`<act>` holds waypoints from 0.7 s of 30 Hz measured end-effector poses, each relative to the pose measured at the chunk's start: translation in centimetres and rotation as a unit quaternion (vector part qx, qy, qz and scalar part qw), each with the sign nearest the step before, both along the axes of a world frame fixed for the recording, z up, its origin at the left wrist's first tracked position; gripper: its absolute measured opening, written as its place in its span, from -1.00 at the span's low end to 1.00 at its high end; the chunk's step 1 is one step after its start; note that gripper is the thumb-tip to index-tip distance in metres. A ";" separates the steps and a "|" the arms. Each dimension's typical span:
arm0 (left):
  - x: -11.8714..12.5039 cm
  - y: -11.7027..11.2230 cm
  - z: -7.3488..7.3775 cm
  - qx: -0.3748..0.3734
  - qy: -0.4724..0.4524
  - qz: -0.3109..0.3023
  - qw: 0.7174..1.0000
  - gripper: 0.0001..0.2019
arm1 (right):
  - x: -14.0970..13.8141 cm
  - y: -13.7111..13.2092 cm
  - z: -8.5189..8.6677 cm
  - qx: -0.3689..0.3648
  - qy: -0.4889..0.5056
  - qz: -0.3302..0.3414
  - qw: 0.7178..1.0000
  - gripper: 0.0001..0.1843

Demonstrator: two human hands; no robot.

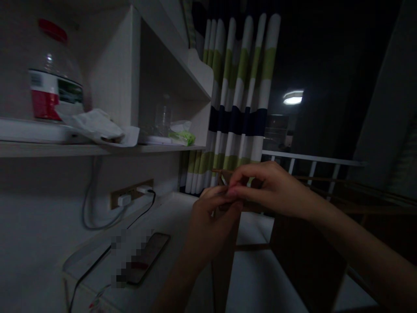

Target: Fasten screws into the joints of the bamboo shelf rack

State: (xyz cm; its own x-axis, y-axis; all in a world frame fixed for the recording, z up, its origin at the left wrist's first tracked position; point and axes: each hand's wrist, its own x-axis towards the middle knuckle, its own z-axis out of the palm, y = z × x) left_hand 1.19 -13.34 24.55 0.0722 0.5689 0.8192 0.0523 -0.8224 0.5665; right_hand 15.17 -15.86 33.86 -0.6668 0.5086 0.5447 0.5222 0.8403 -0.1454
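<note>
My two hands meet in the middle of the view, above the top rail of a wooden chair. My left hand comes up from below with its fingers curled toward the right one. My right hand reaches in from the right, thumb and fingertips pinched together against the left fingertips. The room is dark, and what lies between the fingers, if anything, is too small to make out.
A white desk runs along the left wall with a phone and a black cable on it. Above is a wall socket with plugs. A shelf holds a red-lidded jar, white bags, a clear bottle. A striped curtain hangs behind.
</note>
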 end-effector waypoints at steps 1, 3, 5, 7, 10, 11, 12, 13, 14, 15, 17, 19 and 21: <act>0.0 -0.1 0.0 0.010 -0.005 0.018 1.000 -0.92 | 0.0 0.0 0.0 0.003 0.003 -0.007 1.000 -0.82; 0.1 -0.1 -0.1 0.009 -0.009 0.028 1.000 -0.94 | 0.0 0.0 0.0 0.008 0.009 -0.024 1.000 -0.84; 0.2 -0.2 -0.1 -0.009 -0.001 0.024 1.000 -0.93 | -0.1 0.1 -0.1 0.014 0.012 -0.039 0.999 -0.82; 0.3 -0.2 -0.1 -0.022 0.009 0.022 0.999 -0.93 | -0.1 0.4 -0.2 0.018 0.012 -0.045 0.999 -0.79; 0.4 -0.3 -0.1 -0.016 0.007 0.028 0.999 -0.93 | -0.1 1.1 -0.5 -0.003 0.015 -0.046 0.999 -0.81; 0.4 -0.4 -0.1 -0.015 0.006 0.028 0.999 -0.93 | -0.1 1.3 -0.6 -0.018 0.015 -0.042 0.999 -0.83; 0.5 -0.4 -0.1 -0.014 0.003 0.027 1.000 -0.92 | 0.0 1.6 -0.8 -0.035 0.015 -0.036 0.999 -0.83; 0.5 -0.5 -0.1 -0.016 0.000 0.025 1.000 -0.93 | 0.1 1.8 -0.9 -0.052 0.017 -0.030 0.998 -0.82; 0.5 -0.5 -0.1 -0.019 -0.002 0.024 1.000 -0.93 | 0.3 1.9 -0.9 -0.069 0.019 -0.025 0.997 -0.79; 0.5 -0.5 -0.1 -0.022 -0.005 0.023 0.999 -0.93 | 0.5 2.0 -1.0 -0.081 0.023 -0.022 0.996 -0.77; 0.6 -0.5 -0.2 -0.024 -0.013 0.025 0.999 -0.94 | 1.0 2.1 -1.1 -0.090 0.032 -0.026 0.995 -0.75; 0.6 -0.5 -0.2 -0.027 -0.015 0.027 0.999 -0.93 | 1.6 2.0 -1.1 -0.078 0.037 -0.030 0.996 -0.76; 0.7 -0.6 -0.3 -0.026 -0.016 0.029 0.999 -0.92 | 2.2 1.7 -1.1 -0.053 0.037 -0.038 0.997 -0.78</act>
